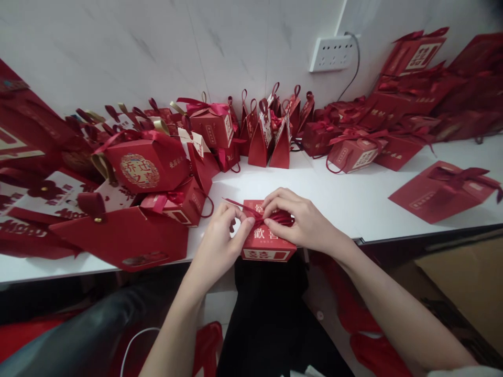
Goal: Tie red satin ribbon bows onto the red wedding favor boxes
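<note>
"At left?"
"Red gift boxes (146, 163) crowd the desk (353, 193)."
"At center?"
"Fingers of the left hand (223, 233) pinch a ribbon (259, 215) atop a lettered box (251, 243) at the desk's front edge; those of the right hand (301, 217) grasp its loops."
"At right?"
"A bow-tied carton (429, 192) lies apart."

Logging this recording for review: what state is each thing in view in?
Middle box, closed
Ribbon, gathered across that box's top; knotted or not, cannot tell
Left hand, pinching the ribbon
Right hand, pinching the ribbon
Far-right box, closed
Emblem box, closed, stacked
Peaked boxes, standing upright
Wall socket, mounted
Cable, hanging; plugged in or not, cannot tell
</note>
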Tool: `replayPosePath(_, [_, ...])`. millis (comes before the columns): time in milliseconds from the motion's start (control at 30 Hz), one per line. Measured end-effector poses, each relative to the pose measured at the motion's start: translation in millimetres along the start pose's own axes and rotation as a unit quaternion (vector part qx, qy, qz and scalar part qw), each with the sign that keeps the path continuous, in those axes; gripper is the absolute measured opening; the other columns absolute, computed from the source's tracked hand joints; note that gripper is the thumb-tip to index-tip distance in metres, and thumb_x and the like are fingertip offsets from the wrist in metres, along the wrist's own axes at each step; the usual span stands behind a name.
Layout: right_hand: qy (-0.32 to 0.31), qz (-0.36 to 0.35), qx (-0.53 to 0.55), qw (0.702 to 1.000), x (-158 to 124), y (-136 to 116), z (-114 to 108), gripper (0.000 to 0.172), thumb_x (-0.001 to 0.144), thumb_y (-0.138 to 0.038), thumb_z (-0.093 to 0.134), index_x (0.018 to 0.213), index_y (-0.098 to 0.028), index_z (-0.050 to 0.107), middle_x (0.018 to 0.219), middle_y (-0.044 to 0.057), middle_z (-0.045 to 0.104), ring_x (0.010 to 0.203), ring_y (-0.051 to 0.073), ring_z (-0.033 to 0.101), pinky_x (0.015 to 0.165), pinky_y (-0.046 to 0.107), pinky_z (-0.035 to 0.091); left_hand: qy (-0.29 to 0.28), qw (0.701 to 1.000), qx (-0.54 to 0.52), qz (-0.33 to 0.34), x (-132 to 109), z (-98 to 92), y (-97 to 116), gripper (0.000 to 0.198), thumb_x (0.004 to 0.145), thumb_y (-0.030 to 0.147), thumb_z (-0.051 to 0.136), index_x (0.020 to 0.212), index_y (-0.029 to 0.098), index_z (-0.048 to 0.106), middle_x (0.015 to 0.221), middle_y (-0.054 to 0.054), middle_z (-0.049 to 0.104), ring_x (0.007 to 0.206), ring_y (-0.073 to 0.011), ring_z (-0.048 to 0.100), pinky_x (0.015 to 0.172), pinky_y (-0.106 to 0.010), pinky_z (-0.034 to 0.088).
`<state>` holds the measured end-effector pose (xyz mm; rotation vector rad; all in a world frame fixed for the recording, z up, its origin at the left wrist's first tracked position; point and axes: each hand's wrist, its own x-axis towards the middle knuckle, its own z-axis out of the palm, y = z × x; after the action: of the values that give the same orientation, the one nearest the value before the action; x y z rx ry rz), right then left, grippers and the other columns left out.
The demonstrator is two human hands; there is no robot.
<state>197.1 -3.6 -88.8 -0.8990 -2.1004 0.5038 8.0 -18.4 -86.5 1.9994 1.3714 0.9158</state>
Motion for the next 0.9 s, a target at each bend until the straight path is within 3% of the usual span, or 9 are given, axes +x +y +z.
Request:
replayPosePath(67, [0.026, -0.016, -0.011, 0.999, -4.6, -0.8, -4.2, 0.006, 0.080, -0.015, 0.058, 0.084, -0.018, 0.060, 0.101, 0.008, 0.060, 0.099, 0.019, 0.057, 0.087, 0.035, 0.046, 0.004, 1.000, -0.014, -0.016, -0.9, 0.5, 1.5, 0.020, 0.088, 0.033, 0.047, 0.073, 0.020, 0.048, 0.082, 0.001, 0.047, 0.074, -0.0117, 0.049, 0.068, -0.024, 0.040])
replayPosePath(133, [0.094, -0.019, -0.021, 0.995, -14.2, -4.2, -11.0, 0.010, 0.081, -0.022, 0.059, 0.090, -0.018, 0.060, 0.106, 0.009, 0.059, 0.103, 0.021, 0.055, 0.089, 0.036, 0.044, 0.014, 0.998, -0.038, -0.047, -2.2, 0.2, 2.6, 0.019, 0.088, 0.036, 0.046, 0.077, 0.020, 0.048, 0.083, 0.001, 0.048, 0.072, -0.0113, 0.049, 0.066, -0.024, 0.039])
replayPosePath(200, [0.169, 0.042, -0.036, 0.984, -26.3, -10.2, -17.3, 0.012, 0.085, -0.030, 0.053, 0.087, -0.019, 0.058, 0.092, 0.006, 0.060, 0.090, 0.019, 0.057, 0.081, 0.033, 0.045, 0.028, 0.993, -0.069, -0.086, -3.6, -0.8, 2.4, 0.021, 0.086, 0.040, 0.048, 0.078, 0.021, 0.046, 0.077, 0.003, 0.047, 0.066, -0.0103, 0.046, 0.061, -0.023, 0.038])
replayPosePath(233, [0.178, 0.097, -0.044, 0.978, -32.1, -13.6, -19.3, 0.018, 0.088, -0.034, 0.049, 0.081, -0.019, 0.056, 0.079, 0.003, 0.059, 0.078, 0.017, 0.056, 0.073, 0.031, 0.044, 0.031, 0.991, -0.084, -0.103, -4.3, -1.3, 1.7, 0.023, 0.085, 0.042, 0.049, 0.077, 0.021, 0.045, 0.072, 0.004, 0.046, 0.062, -0.0098, 0.044, 0.058, -0.022, 0.036])
replayPosePath(300, [0.133, 0.222, -0.049, 0.965, -40.9, -20.2, -19.4, 0.035, 0.092, -0.042, 0.040, 0.067, -0.020, 0.049, 0.059, -0.002, 0.047, 0.057, 0.013, 0.046, 0.055, 0.027, 0.037, 0.024, 0.987, -0.106, -0.123, -5.4, -1.6, -0.3, 0.029, 0.084, 0.043, 0.050, 0.069, 0.020, 0.042, 0.063, 0.005, 0.041, 0.057, -0.0090, 0.040, 0.054, -0.022, 0.033])
replayPosePath(400, [0.045, 0.324, 0.010, 0.945, -44.3, -25.7, -11.4, 0.046, 0.091, -0.053, 0.036, 0.059, -0.020, 0.043, 0.054, -0.003, 0.041, 0.052, 0.012, 0.039, 0.050, 0.026, 0.031, 0.003, 0.984, -0.118, -0.133, -6.2, -0.1, -3.3, 0.034, 0.082, 0.044, 0.052, 0.062, 0.019, 0.040, 0.057, 0.006, 0.038, 0.055, -0.0085, 0.038, 0.052, -0.021, 0.030])
replayPosePath(633, [0.084, 0.327, 0.244, 0.909, -34.2, -18.8, 5.9, 0.033, 0.082, -0.043, 0.056, 0.062, -0.019, 0.047, 0.061, -0.003, 0.049, 0.057, 0.011, 0.044, 0.054, 0.024, 0.035, -0.009, 0.970, -0.203, -0.132, -2.9, 1.8, -7.6, 0.031, 0.080, 0.040, 0.054, 0.060, 0.018, 0.042, 0.058, 0.005, 0.040, 0.055, -0.0081, 0.037, 0.052, -0.020, 0.032])
replayPosePath(767, [0.089, 0.328, 0.415, 0.844, -36.0, -10.1, 8.7, 0.031, 0.078, -0.041, 0.063, 0.063, -0.019, 0.047, 0.062, -0.003, 0.050, 0.057, 0.010, 0.046, 0.056, 0.023, 0.036, -0.043, 0.960, -0.247, -0.123, -1.8, -0.6, -15.4, 0.032, 0.079, 0.041, 0.055, 0.060, 0.018, 0.042, 0.059, 0.005, 0.039, 0.054, -0.0075, 0.036, 0.051, -0.020, 0.032])
replayPosePath(900, [0.087, 0.346, 0.481, 0.801, -37.7, -1.7, 10.5, 0.034, 0.074, -0.041, 0.068, 0.062, -0.019, 0.046, 0.062, -0.003, 0.049, 0.055, 0.009, 0.043, 0.053, 0.022, 0.035, -0.079, 0.957, -0.253, -0.118, -1.3, -2.0, -23.2, 0.031, 0.077, 0.043, 0.057, 0.063, 0.018, 0.045, 0.060, 0.004, 0.043, 0.054, -0.0079, 0.038, 0.049, -0.020, 0.033])
